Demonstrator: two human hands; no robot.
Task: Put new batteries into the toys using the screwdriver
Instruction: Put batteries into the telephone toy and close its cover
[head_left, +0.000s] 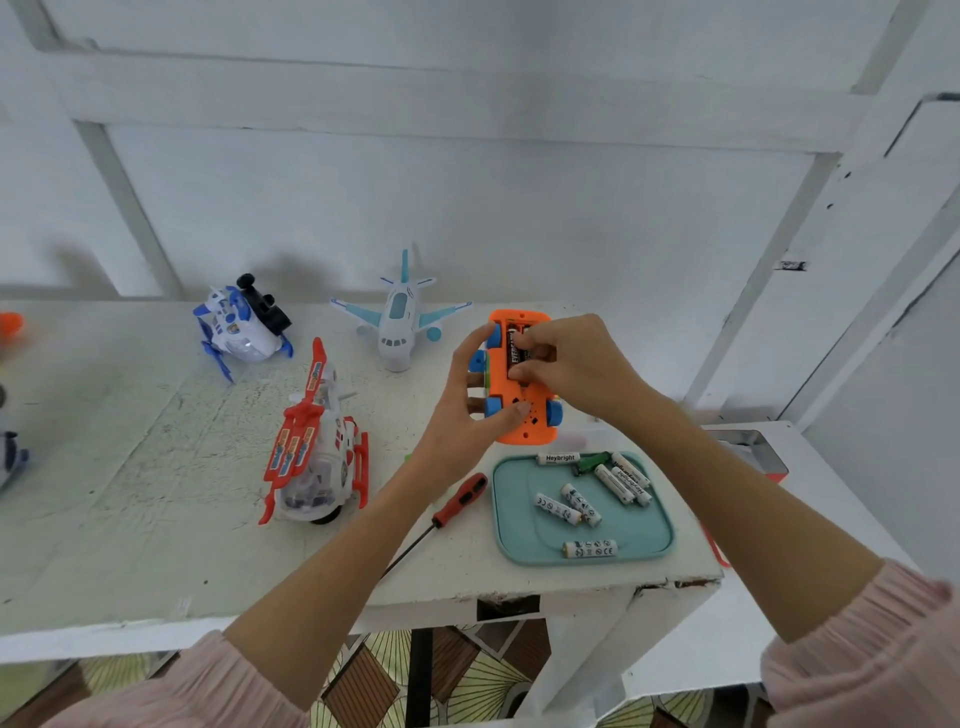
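The orange toy car (519, 400) is flipped belly-up above the desk (130, 467), near its back right corner, so the battery bay faces the person. The left hand (470, 415) cradles it from the side, fingers curled round the blue wheels, thumb pressed on the underside, steadying it for the other hand's work. The right hand (571, 364) comes over the top, fingertips pinching a black battery (517, 349) in the open bay; whether it is going in or coming out cannot be told from here.

The screwdriver (460, 501) lies on the desk by the front edge, red handle toward the car, parked within easy reach for the cover screw. Just right of it sits the teal tray (506, 540) at the front right corner, corralling loose white batteries (589, 548) so they cannot roll off.

The bay's cover is not visible anywhere. The right hand hides most of the bay, so how many cells sit inside is unclear. Three more toys wait behind: a red helicopter (317, 447), a blue helicopter (241, 327) and a plane (397, 317).
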